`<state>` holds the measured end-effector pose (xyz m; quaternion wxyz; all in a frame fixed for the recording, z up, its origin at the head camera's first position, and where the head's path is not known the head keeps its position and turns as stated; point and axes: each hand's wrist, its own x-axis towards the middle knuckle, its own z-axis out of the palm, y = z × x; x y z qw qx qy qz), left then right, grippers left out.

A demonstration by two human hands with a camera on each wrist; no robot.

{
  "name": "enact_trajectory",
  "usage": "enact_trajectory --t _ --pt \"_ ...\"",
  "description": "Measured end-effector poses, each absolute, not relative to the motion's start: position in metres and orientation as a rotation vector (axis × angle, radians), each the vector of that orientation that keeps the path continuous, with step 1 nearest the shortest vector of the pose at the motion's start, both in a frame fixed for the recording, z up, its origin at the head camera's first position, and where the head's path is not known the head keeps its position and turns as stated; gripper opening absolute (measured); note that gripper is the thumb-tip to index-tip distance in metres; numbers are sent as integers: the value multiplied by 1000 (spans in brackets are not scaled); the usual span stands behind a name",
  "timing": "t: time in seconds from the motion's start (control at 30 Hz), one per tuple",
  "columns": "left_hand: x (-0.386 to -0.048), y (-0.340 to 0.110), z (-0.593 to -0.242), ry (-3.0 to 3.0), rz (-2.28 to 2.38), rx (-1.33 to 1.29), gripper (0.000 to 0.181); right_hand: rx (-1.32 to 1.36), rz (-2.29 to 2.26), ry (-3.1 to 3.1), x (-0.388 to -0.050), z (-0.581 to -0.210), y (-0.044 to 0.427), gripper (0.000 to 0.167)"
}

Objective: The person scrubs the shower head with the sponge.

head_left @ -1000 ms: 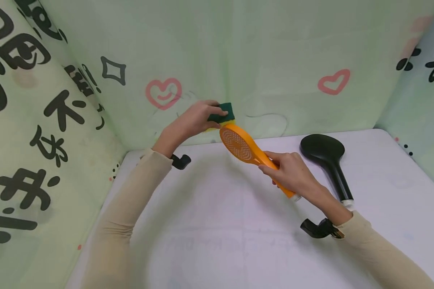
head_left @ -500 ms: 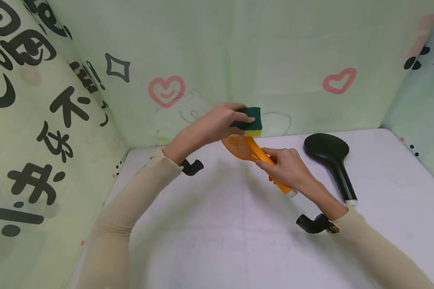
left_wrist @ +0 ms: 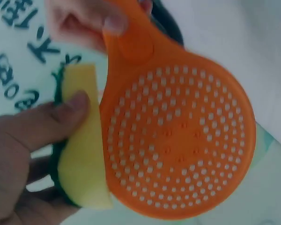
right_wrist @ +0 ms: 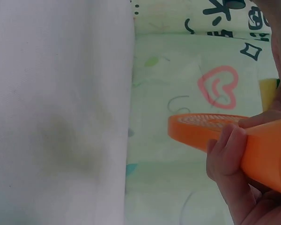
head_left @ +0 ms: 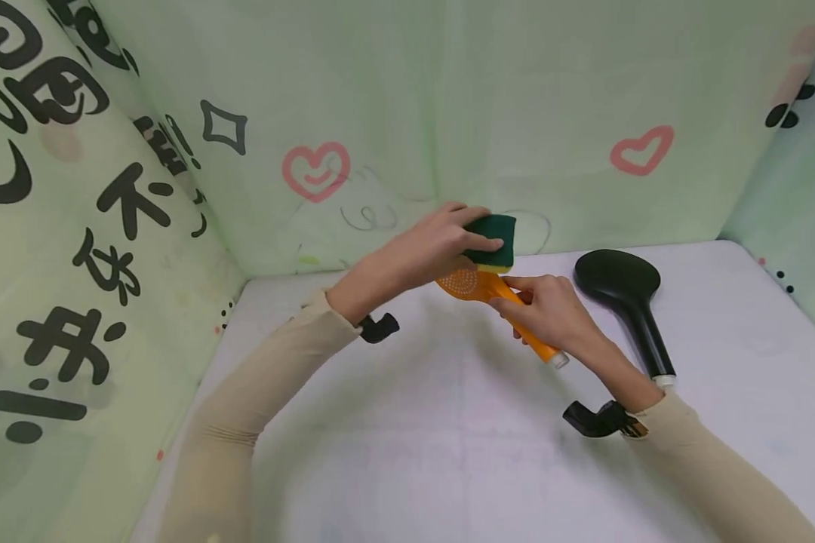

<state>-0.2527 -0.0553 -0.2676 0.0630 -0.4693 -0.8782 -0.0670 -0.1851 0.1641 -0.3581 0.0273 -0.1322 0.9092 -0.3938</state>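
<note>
Orange shower head (left_wrist: 180, 140) — gripped by right hand (head_left: 552, 315) | left hand (head_left: 438, 247) holds sponge (head_left: 494, 228) | white table (head_left: 448, 460) — printed green walls (head_left: 516, 83)

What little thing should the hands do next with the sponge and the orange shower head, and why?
I think the left hand should gently slide the sponge along the orange shower head. In the left wrist view, the sponge's yellow side looks right up against it, and the right hand grips the handle, which should help keep things steady.
</note>
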Motion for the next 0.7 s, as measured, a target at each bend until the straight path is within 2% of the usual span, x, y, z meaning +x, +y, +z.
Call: enact_trajectory --t 0.1,0.27,0.33,0.5,0.7 --pt "-251 -47 -265 -2641 -128 -1403 44 -362 -1231 2797 -187 -356 167 60" --pt "-258 -58 -257 -2649 -166 -1225 46 -299 -1251 2780 -184 -351 176 61" --pt "-256 -58 -257 -2585 -118 -1255 45 -296 -1282 2757 -184 -349 178 61" --pt "-240 -49 -282 -2272 -105 -1451 41 -295 -1502 2598 -186 -344 181 57" --pt "-248 -58 -300 -2117 -363 -1352 39 -265 -1736 2354 -183 -336 187 53"
